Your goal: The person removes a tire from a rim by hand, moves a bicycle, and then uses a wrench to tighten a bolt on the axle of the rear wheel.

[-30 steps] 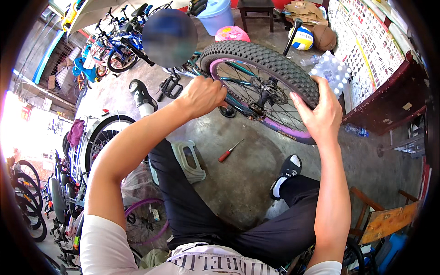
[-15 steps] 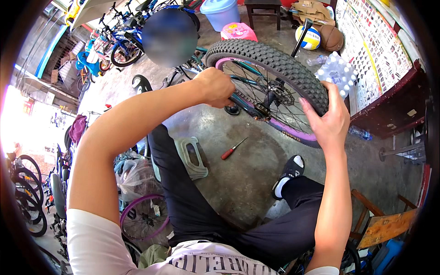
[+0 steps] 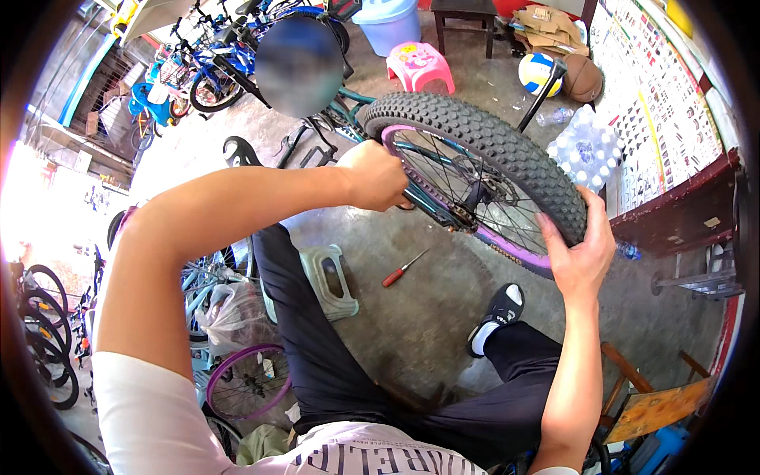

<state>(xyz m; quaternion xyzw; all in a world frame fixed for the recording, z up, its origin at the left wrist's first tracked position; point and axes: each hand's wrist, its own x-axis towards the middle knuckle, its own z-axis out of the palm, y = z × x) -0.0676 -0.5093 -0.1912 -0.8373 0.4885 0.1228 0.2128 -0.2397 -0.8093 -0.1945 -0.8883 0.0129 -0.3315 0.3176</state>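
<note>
A bicycle wheel (image 3: pixel 483 131) with a knobby black tyre and a pink-purple rim (image 3: pixel 500 244) leans across the view in front of me. My right hand (image 3: pixel 582 249) grips the tyre's right side, thumb on the inner sidewall and fingers over the tread. My left hand (image 3: pixel 374 176) is a closed fist at the wheel's left edge, around a dark teal bicycle frame tube (image 3: pixel 423 198); its fingertips are mostly hidden. Spokes and a hub (image 3: pixel 477 192) show at the wheel's middle, with a chain along the frame tube.
A red-handled screwdriver (image 3: pixel 393 277) lies on the concrete floor beside a pale green plastic stool (image 3: pixel 342 306). Beyond are a pink stool (image 3: pixel 419 70), a blue bucket (image 3: pixel 388 28), balls and packed bottles (image 3: pixel 586 146). A purple-rimmed wheel (image 3: pixel 237 404) sits low left; a wooden chair (image 3: pixel 657 408) stands right.
The wheel and both hands sit slightly lower and farther right in view, while the background has shifted too. Both hands keep their holds.
</note>
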